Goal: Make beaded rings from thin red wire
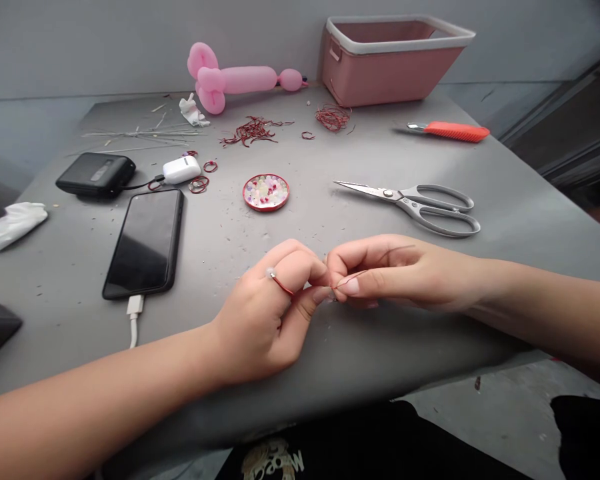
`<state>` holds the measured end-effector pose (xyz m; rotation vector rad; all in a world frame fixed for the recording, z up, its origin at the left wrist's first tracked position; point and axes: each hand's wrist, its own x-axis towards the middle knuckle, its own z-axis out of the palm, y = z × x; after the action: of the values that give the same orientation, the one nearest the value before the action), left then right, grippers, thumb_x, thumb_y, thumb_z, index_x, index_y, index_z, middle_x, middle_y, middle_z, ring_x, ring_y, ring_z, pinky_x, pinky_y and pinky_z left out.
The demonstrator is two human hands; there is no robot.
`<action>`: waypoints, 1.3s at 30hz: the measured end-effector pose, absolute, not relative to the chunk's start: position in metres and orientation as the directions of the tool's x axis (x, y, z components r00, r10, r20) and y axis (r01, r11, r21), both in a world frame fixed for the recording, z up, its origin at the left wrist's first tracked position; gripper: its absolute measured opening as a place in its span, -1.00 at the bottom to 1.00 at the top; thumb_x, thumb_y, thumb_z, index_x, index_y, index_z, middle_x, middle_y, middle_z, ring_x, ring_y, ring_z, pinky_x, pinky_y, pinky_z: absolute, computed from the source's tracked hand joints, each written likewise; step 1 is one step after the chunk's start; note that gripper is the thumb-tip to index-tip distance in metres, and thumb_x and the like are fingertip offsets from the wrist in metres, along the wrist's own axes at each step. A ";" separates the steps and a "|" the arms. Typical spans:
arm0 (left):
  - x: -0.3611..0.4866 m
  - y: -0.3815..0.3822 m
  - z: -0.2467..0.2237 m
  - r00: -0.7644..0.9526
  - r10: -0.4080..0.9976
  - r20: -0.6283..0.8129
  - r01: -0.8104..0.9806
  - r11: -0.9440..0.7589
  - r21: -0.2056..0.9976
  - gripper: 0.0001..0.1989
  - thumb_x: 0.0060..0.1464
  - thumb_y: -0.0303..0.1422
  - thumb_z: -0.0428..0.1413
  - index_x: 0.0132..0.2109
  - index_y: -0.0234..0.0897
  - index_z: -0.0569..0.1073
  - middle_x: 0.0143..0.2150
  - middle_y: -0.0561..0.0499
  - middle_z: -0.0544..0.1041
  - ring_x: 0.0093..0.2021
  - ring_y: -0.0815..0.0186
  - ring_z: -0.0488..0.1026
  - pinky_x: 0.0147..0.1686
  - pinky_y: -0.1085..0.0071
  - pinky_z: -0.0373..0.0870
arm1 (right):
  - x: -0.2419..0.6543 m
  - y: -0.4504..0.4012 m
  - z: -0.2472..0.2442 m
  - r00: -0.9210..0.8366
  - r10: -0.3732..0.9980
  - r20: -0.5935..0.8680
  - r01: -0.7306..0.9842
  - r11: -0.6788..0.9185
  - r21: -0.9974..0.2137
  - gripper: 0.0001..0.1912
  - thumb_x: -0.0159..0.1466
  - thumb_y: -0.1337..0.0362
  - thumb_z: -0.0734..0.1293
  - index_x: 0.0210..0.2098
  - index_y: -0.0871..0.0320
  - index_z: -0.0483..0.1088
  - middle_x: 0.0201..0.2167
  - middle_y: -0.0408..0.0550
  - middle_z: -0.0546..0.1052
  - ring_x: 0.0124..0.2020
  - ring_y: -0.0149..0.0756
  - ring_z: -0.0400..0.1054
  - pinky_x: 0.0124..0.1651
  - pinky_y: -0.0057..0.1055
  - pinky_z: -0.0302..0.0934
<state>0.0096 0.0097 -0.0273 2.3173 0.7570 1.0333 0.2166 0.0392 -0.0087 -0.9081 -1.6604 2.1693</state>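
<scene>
My left hand is closed in a pinch, its thumb and forefinger meeting the fingertips of my right hand just above the front of the table. Between thumb and fingers, my right hand grips a thin dark red cord. The cord runs to where the fingertips meet, and my left hand pinches it there; most of that spot is hidden. On a left finger sits a red cord ring with a pale bead. Beyond the hands lies a red-rimmed lid holding several small pale and red beads.
Grey scissors lie behind my right hand, near a red-handled cutter. A phone, a black case and a white case are left. Cord scraps, a pink balloon figure and a pink bin stand farther back.
</scene>
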 end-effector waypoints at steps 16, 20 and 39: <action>0.014 0.009 -0.020 0.489 0.820 0.297 0.236 -0.452 0.860 -0.88 0.21 -0.51 0.00 -0.31 -0.28 0.35 -0.41 0.08 0.37 -0.42 0.43 0.29 -0.42 0.47 0.25 | 0.218 0.032 -0.009 -0.722 0.660 -0.210 0.057 -0.245 -0.968 -0.77 0.30 0.14 0.34 -0.33 0.20 0.37 -0.43 -0.15 0.27 -0.40 -0.44 0.09 -0.35 -0.43 0.00; 0.013 0.011 -0.024 0.444 0.876 0.191 0.183 -0.297 0.937 -0.89 0.23 -0.37 0.03 -0.29 -0.24 0.36 -0.41 0.05 0.40 -0.43 0.39 0.32 -0.47 0.45 0.25 | 0.220 0.035 -0.012 -0.717 0.653 -0.245 0.050 -0.302 -0.952 -0.76 0.29 0.12 0.34 -0.26 0.20 0.41 -0.41 -0.14 0.29 -0.43 -0.46 0.10 -0.38 -0.46 0.02; 0.014 0.007 -0.022 0.505 0.815 0.284 0.318 -0.482 0.816 -0.89 0.12 -0.52 0.08 -0.38 -0.30 0.41 -0.49 0.08 0.40 -0.51 0.45 0.29 -0.50 0.50 0.27 | 0.216 0.033 -0.006 -0.640 0.738 -0.214 0.346 0.028 -0.938 -0.64 0.27 -0.01 0.32 -0.47 0.15 0.37 -0.54 -0.19 0.30 -0.48 -0.43 0.13 -0.44 -0.45 0.02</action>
<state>0.0139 0.0073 -0.0218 2.0331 0.9254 0.8870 0.2162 0.0332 -0.0055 -1.1055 -1.9802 1.6450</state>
